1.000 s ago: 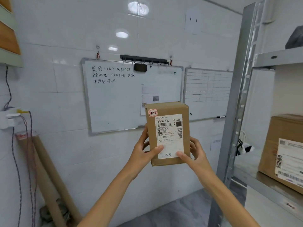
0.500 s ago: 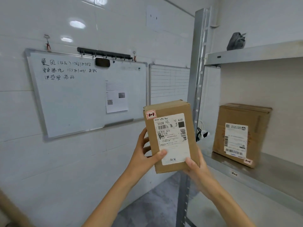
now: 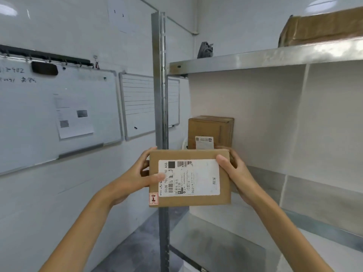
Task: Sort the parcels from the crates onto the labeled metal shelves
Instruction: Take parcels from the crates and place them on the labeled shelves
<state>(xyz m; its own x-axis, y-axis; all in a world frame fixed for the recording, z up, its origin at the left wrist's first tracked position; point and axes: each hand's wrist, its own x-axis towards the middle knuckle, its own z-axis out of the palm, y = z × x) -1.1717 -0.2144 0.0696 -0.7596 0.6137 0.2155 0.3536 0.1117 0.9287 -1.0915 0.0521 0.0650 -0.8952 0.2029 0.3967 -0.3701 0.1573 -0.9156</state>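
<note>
In the head view the parcel point(image 3: 189, 178) is in the air before the front left corner of the metal shelf point(image 3: 306, 195), not yet on it. The left hand point(image 3: 135, 179) grips its left end and the right hand point(image 3: 238, 173) its right end, thumbs pressed on the labelled face, fingers curled behind. It looks like a small stiff carton, probably light, so the two short ends seem good holds, though the glossy label may be slippery.

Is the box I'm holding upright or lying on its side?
On its side: the box sits wider than tall, its label print running vertically.
</note>
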